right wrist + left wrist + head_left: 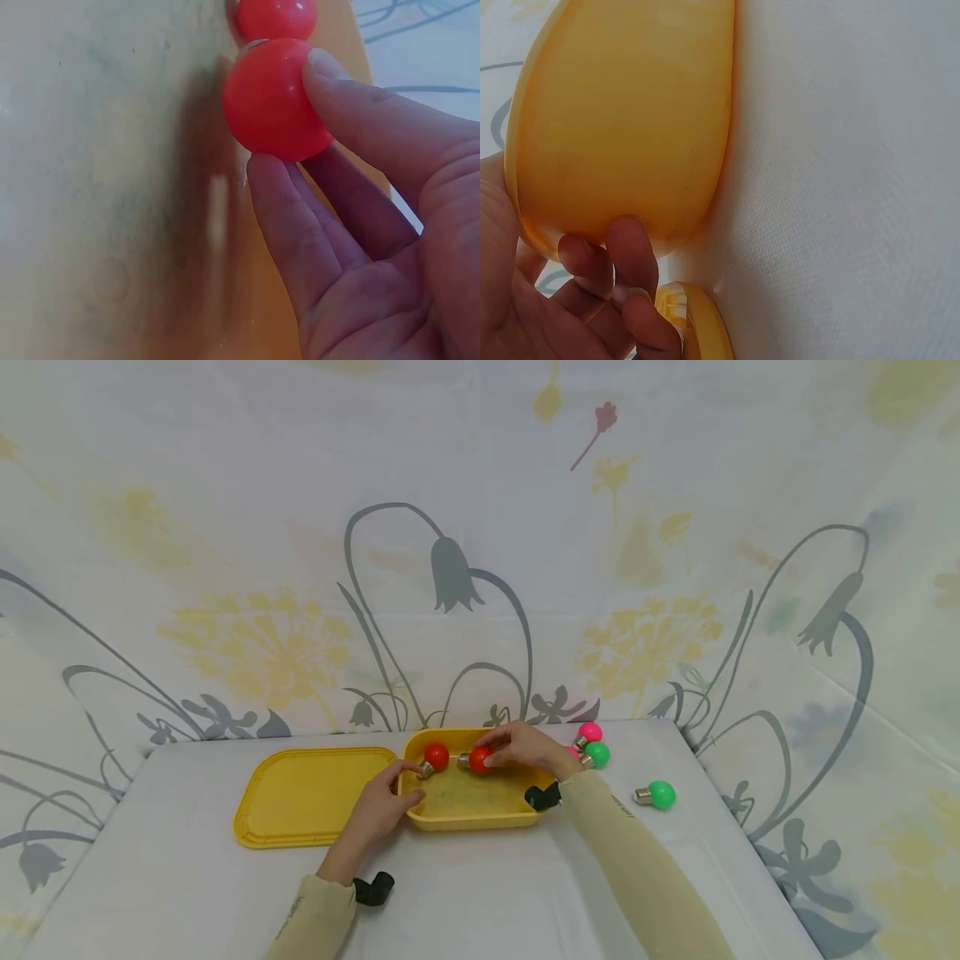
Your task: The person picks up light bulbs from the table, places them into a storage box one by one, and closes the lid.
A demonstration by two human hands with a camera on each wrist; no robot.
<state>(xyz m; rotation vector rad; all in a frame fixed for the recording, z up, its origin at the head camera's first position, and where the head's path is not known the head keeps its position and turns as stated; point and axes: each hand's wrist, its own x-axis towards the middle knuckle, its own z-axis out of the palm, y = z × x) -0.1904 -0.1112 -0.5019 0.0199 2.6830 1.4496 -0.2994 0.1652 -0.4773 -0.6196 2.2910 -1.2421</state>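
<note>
Head view: yellow container (468, 802) holds one red bulb (437, 755), right grip (523, 746) another (477, 761).

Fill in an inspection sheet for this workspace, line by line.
Surface: white table, smooth-looking.
Job's things: yellow tray on the table, faint smudges on its floor; one red bulb held; a second red bulb in the tray's far left part; flat yellow lid-like piece left of the tray.
Clutter: two pink bulbs, one partly hidden, and two green bulbs, all right of the tray.
Hands: left hand holds the tray's left end; right hand pinches the red bulb. Whether that bulb touches the tray: cannot tell.
Cables: nothing seen.
Surroundings: pale floral sheeting behind and beside the table.
</note>
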